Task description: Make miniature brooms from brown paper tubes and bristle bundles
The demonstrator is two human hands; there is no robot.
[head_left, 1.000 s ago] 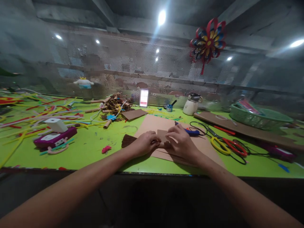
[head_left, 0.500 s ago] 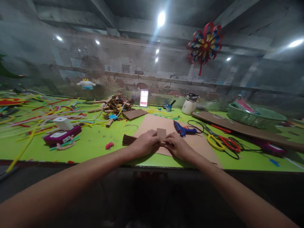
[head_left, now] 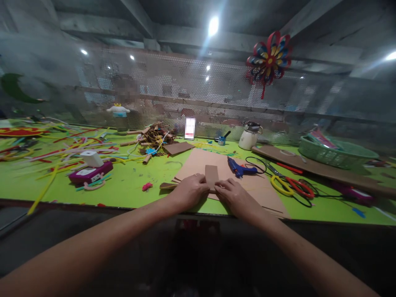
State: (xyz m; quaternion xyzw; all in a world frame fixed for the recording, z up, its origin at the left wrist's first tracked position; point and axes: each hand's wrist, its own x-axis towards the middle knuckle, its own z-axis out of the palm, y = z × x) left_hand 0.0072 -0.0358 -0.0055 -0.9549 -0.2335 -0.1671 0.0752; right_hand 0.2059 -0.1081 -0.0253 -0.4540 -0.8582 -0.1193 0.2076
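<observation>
A narrow brown paper strip (head_left: pixel 211 174) extends away from me between my two hands, its near end at my fingertips. My left hand (head_left: pixel 192 190) grips that near end from the left, fingers bent and thumb hidden. From the right, my right hand (head_left: pixel 235 195) pinches the same end with its fingertips. More brown paper (head_left: pixel 167 187) sticks out beyond my left wrist, partly covered by the hand. Under the strip lie large light-brown sheets (head_left: pixel 198 161). A blue glue gun (head_left: pixel 240 168) rests on them, just beyond my right hand.
Scissors with yellow and red handles (head_left: pixel 292 186) lie to the right, near a green basket (head_left: pixel 338 152) and long cardboard (head_left: pixel 297 159). Leftward are a purple power strip (head_left: pixel 89 173), coloured stems (head_left: pixel 74 150) and a pink scrap (head_left: pixel 147 187). A white jug (head_left: pixel 248 138) stands behind.
The view has turned slightly left. My fingers have shifted a little along the strip's near end, and more of the strip shows. The pleated paper by my left wrist now looks flatter.
</observation>
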